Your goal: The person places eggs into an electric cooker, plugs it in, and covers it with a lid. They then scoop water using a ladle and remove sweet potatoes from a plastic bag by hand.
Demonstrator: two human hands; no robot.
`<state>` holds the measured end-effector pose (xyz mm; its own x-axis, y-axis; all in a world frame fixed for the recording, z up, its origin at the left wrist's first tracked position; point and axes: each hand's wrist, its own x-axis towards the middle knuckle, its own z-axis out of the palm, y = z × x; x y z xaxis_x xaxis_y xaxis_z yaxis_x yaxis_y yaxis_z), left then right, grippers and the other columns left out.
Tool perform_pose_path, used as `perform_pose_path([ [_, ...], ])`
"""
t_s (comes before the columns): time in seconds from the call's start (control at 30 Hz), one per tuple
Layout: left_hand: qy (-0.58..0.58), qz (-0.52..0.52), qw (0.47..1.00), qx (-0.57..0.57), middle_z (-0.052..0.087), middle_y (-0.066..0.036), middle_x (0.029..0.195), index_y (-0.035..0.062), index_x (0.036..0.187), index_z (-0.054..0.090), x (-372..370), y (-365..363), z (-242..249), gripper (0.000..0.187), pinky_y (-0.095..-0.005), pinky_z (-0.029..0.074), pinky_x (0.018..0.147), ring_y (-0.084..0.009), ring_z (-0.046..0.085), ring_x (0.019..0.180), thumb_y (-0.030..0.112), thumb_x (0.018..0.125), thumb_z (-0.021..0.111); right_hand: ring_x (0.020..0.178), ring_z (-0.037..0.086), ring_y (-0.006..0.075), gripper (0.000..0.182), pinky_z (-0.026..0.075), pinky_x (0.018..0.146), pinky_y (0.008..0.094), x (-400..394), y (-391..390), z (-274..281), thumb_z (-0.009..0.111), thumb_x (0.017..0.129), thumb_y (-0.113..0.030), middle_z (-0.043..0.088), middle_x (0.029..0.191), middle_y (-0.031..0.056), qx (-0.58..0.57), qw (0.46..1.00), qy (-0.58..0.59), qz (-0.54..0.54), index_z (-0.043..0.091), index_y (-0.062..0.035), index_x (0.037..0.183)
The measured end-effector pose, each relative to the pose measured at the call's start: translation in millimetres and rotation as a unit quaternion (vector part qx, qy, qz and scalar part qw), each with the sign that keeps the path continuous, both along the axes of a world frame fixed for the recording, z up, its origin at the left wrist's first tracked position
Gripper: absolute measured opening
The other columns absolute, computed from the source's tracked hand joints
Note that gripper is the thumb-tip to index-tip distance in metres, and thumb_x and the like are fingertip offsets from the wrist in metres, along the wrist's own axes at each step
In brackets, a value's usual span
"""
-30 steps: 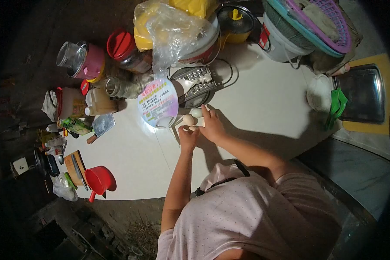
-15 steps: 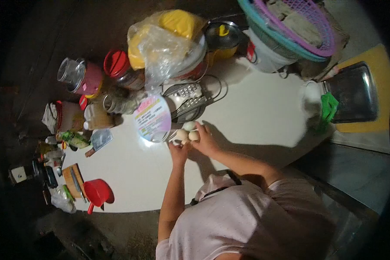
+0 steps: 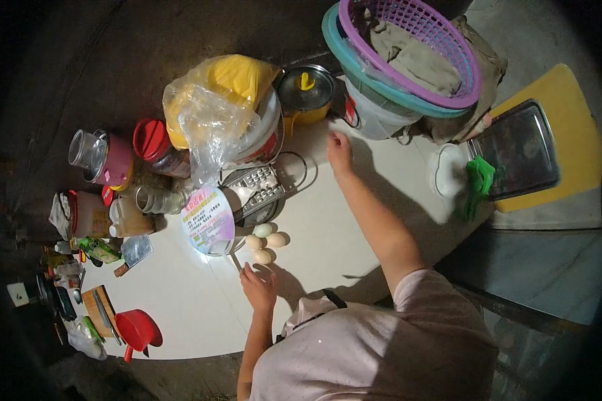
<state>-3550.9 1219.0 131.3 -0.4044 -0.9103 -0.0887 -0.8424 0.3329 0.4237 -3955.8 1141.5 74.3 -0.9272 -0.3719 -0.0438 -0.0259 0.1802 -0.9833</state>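
Loosely, four eggs (image 3: 262, 256) are sitting in a cluster on the bare counter (image 3: 180, 301), and, taking them as the middle of the clock, the left hand (image 3: 259, 291) is resting just beside them at six o'clock, its fingers standing apart and gripping nothing visible. Whether a fingertip is touching the handle of the round printed fan (image 3: 207, 217) at ten o'clock is hard to tell. The right hand (image 3: 340, 150) is hovering well apart at one o'clock, fingers bent inward; whether they are pinching anything, I cannot tell. Nothing is fencing the eggs in, so a nudge from the left fingers or a swing of the fan handle could be enough to set one rolling and knocking its neighbours. At twelve o'clock the metal grater (image 3: 267, 184) is lying close behind the cluster, its hard edge threatening a shell, while a looped cord (image 3: 307, 172) is waiting to snag a finger. Farther out, between twelve and two, the yellow pot (image 3: 308, 119) and the white bucket (image 3: 380, 117), with the purple basket (image 3: 467, 73) above it, are blocking the far side. A cleaver (image 3: 138, 250) is lying at nine, and a red scoop (image 3: 137, 329) is sitting at eight.
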Motion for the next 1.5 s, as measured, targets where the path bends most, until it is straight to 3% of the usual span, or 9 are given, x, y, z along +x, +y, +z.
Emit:
perform_pose_path([
  [0.13, -0.031, 0.006, 0.999, 0.015, 0.038, -0.029, 0.12, -0.0062, 0.127, 0.027, -13.3, 2.4, 16.4, 0.08, -0.0461, 0.035, 0.092, -0.0421, 0.04, 0.11, 0.022, 0.068, 0.072, 0.056, 0.051, 0.0119, 0.027, 0.045, 0.048, 0.0291, -22.3, -35.9, 50.7, 0.054, 0.085, -0.033, 0.053, 0.07, 0.0017, -0.03, 0.981, -0.19, 0.006, 0.054, -0.0067, 0.093],
  [0.43, -0.027, 0.004, 1.0, 0.001, 0.035, -0.028, 0.124, -0.0043, 0.128, 0.027, -10.8, -0.2, 17.6, 0.078, -0.0468, 0.034, 0.092, -0.0407, 0.038, 0.113, 0.023, 0.07, 0.07, 0.055, 0.051, 0.017, 0.03, 0.048, 0.058, 0.0405, -38.7, -69.1, 56.1, 0.056, 0.076, -0.038, 0.053, 0.073, 0.0016, -0.008, 0.937, -0.341, 0.077, 0.053, -0.0121, 0.09],
  [0.67, -0.018, -0.015, 1.0, 0.005, 0.034, -0.029, 0.124, -0.006, 0.129, 0.026, 2.6, 11.3, 12.3, 0.079, -0.0478, 0.035, 0.091, -0.0425, 0.037, 0.112, 0.02, 0.069, 0.07, 0.06, 0.046, 0.0138, 0.025, 0.054, 0.057, 0.0364, 24.4, -88.5, 46.5, 0.052, 0.079, -0.025, 0.05, 0.079, 0.0022, 0.03, 0.916, -0.378, 0.133, 0.05, -0.0142, 0.102],
  [0.97, 0.007, -0.015, 1.0, 0.011, 0.037, -0.03, 0.12, -0.0087, 0.126, 0.027, 30.9, 28.3, 9.5, 0.075, -0.047, 0.034, 0.092, -0.0433, 0.039, 0.11, 0.018, 0.07, 0.069, 0.084, 0.056, 0.0213, 0.049, 0.048, 0.063, 0.0299, 15.0, -104.3, 4.5, 0.056, 0.078, -0.025, 0.053, 0.111, 0.0106, -0.024, 0.962, -0.246, 0.113, 0.045, -0.01, 0.123],
  [1.1, 0.012, -0.007, 0.999, 0.028, 0.036, -0.03, 0.121, -0.0086, 0.126, 0.028, 26.5, 34.0, 15.0, 0.074, -0.0463, 0.034, 0.092, -0.0434, 0.039, 0.11, 0.019, 0.07, 0.069, 0.064, 0.052, 0.0176, 0.047, 0.048, 0.055, 0.0307, 11.1, -86.2, 11.6, 0.056, 0.082, -0.025, 0.056, 0.094, 0.0059, 0.035, 0.953, -0.268, 0.139, 0.039, -0.0169, 0.125],
  [1.2, 0.033, 0.002, 0.999, 0.031, 0.036, -0.029, 0.121, -0.0077, 0.126, 0.029, 26.7, 38.7, 8.8, 0.073, -0.0455, 0.034, 0.093, -0.0429, 0.039, 0.11, 0.019, 0.07, 0.069, 0.063, 0.056, 0.0217, 0.038, 0.047, 0.057, 0.0334, 23.7, -63.6, 42.4, 0.06, 0.079, -0.023, 0.058, 0.088, 0.007, 0.065, 0.96, -0.255, 0.094, 0.046, -0.0146, 0.114],
  [1.27, 0.029, 0.005, 0.999, 0.036, 0.036, -0.029, 0.121, -0.0072, 0.126, 0.029, 27.0, 40.4, 9.4, 0.073, -0.0452, 0.034, 0.093, -0.0427, 0.039, 0.11, 0.019, 0.07, 0.069, 0.066, 0.058, 0.0291, 0.024, 0.045, 0.057, 0.038, 26.9, -47.7, 54.0, 0.061, 0.077, -0.022, 0.06, 0.079, 0.0092, 0.101, 0.98, 0.174, 0.014, 0.052, -0.0109, 0.096],
  [1.4, 0.023, -0.005, 0.999, 0.046, 0.036, -0.028, 0.121, -0.0061, 0.126, 0.03, 38.0, 45.3, 0.1, 0.073, -0.0448, 0.034, 0.093, -0.0422, 0.038, 0.111, 0.019, 0.07, 0.069, 0.073, 0.057, 0.0326, 0.022, 0.043, 0.056, 0.0445, 10.6, -44.9, 90.7, 0.063, 0.07, -0.025, 0.058, 0.077, 0.0087, 0.031, 0.95, 0.302, 0.075, 0.051, -0.0104, 0.081],
  [1.5, 0.021, 0.013, 0.998, 0.056, 0.036, -0.028, 0.121, -0.0057, 0.126, 0.03, 39.8, 47.3, 7.8, 0.072, -0.0447, 0.034, 0.093, -0.0421, 0.038, 0.111, 0.019, 0.07, 0.069, 0.067, 0.057, 0.0336, 0.018, 0.042, 0.056, 0.046, -6.8, -56.3, 107.9, 0.061, 0.07, -0.024, 0.058, 0.071, 0.0091, 0.197, 0.939, 0.266, 0.089, 0.052, -0.0091, 0.074],
])
